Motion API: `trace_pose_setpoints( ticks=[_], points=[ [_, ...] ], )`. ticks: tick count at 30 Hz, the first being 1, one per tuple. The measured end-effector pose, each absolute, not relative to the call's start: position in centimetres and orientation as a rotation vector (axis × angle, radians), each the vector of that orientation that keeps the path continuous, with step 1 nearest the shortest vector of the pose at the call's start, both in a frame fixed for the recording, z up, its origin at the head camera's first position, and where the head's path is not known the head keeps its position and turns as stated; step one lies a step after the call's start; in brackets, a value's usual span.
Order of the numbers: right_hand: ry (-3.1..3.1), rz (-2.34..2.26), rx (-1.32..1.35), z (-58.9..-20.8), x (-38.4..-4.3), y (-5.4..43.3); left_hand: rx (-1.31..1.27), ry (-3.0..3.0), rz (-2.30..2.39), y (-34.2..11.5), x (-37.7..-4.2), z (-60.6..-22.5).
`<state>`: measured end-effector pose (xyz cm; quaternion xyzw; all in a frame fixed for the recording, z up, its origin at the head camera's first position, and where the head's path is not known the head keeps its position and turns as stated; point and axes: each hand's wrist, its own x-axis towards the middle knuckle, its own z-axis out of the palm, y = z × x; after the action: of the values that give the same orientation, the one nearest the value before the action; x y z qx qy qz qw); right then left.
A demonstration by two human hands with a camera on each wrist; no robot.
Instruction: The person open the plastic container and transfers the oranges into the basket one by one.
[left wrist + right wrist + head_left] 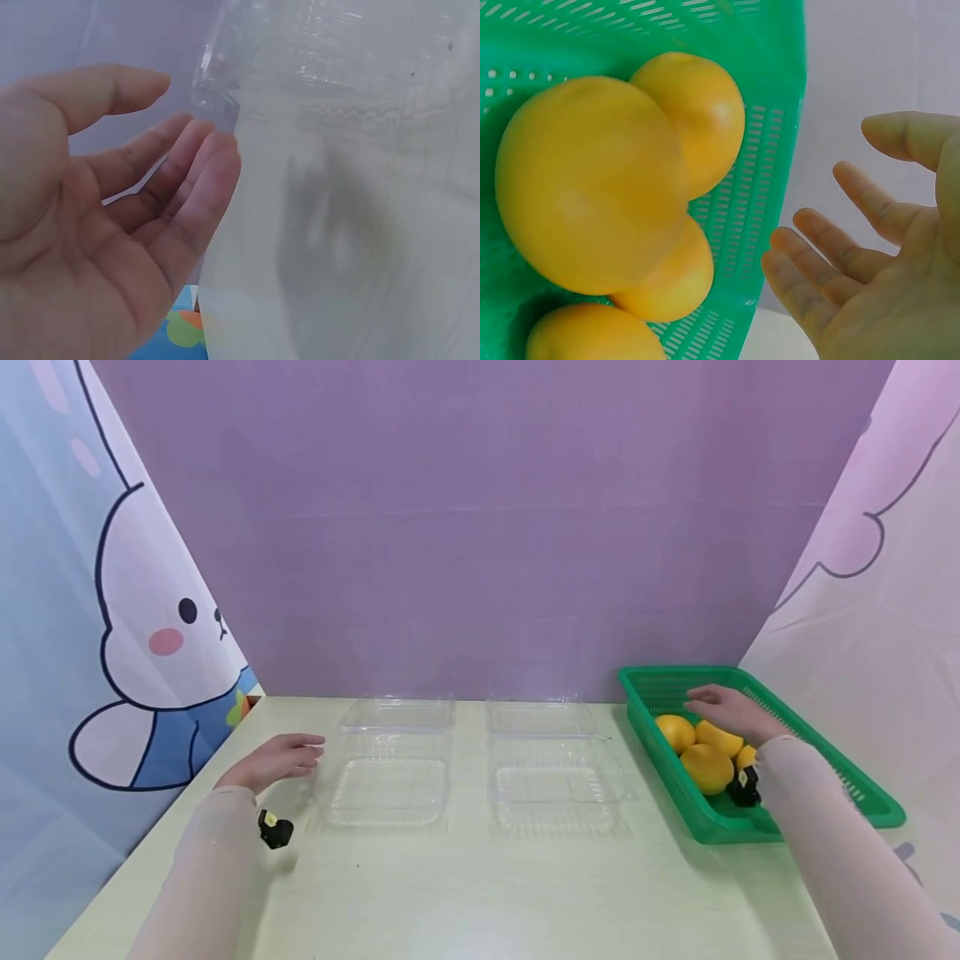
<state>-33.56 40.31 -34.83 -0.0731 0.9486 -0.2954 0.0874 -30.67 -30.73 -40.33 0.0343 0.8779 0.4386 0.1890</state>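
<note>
My right hand (727,710) hovers above a green plastic basket (667,777) at the right of the table, its fingers loosely spread and holding nothing. Several round orange-yellow fruits, probably oranges (707,768), lie in the basket; the right wrist view shows these fruits (592,184) apart from the fingers. On the left, my left hand (276,760) is held over the table beside a clear plastic box (390,789), fingers relaxed, nothing in them. Its palm (82,247) shows bare in the left wrist view, with the box edge just beyond the fingertips.
A second clear plastic box (555,793) stands open to the right of the first, both with raised lids (401,714) toward the back. A purple cloth (480,527) hangs behind the pale table (480,893). Printed curtains (172,677) flank both sides.
</note>
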Motion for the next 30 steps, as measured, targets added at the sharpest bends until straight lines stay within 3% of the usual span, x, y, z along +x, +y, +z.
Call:
trace_pose_setpoints(
  ticks=[20,30],
  points=[
    [2.839,-0.965,-0.343,-33.1,-32.9,36.3,0.153,2.62,1.21,-28.5,-30.6,-37.3],
    [2.861,-0.966,-0.365,-32.9,-32.8,33.8,0.299,2.735,1.167,-26.5,-30.8,-35.8]
  ],
)
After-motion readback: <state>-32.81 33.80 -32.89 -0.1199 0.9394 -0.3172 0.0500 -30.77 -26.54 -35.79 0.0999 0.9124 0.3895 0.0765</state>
